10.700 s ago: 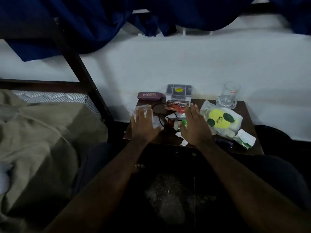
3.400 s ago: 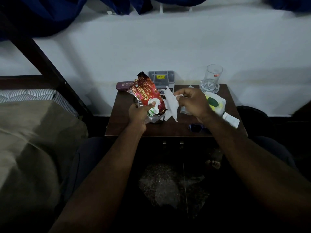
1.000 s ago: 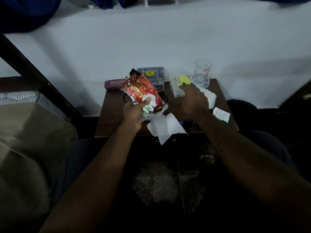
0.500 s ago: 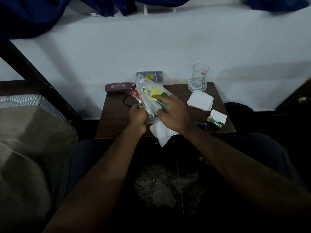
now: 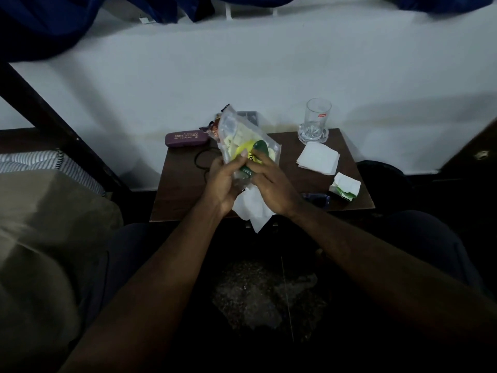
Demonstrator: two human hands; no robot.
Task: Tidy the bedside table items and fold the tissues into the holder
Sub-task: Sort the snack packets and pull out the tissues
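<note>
A clear plastic packet [image 5: 243, 142] with a yellow and green print is held upright above the middle of the bench [image 5: 183, 189], gripped at its lower end by both hands. The left hand [image 5: 224, 184] is closed around the packet's lower left edge, with the thumb pressed on the printed front. The right hand [image 5: 271, 181] is curled against the lower right side, its fingers laid over the green part of the print. A red wrapper [image 5: 212, 129] is seen just behind the packet's upper left edge; which hand has hold of it cannot be told. Under the hands, a loose white tissue [image 5: 252, 208] is spread at the front of the bench and hangs over its near edge.

To the right, a flat stack of folded tissues [image 5: 318, 158] is laid on the bench, with a small white and green tissue pack [image 5: 345, 185] nearer the front right corner. A dark blue object [image 5: 316, 197] is seen beside that pack, too dim to be identified. An empty drinking glass [image 5: 316, 121] is stood at the back right corner. A grey holder [image 5: 251, 117] is partly hidden behind the packet at the back edge, and a maroon spectacle case [image 5: 187, 138] is laid at the back left corner. A black cord [image 5: 201, 157] is looped on the bench left of the hands. A bed [image 5: 48, 211] with an olive cover is seen to the left.
</note>
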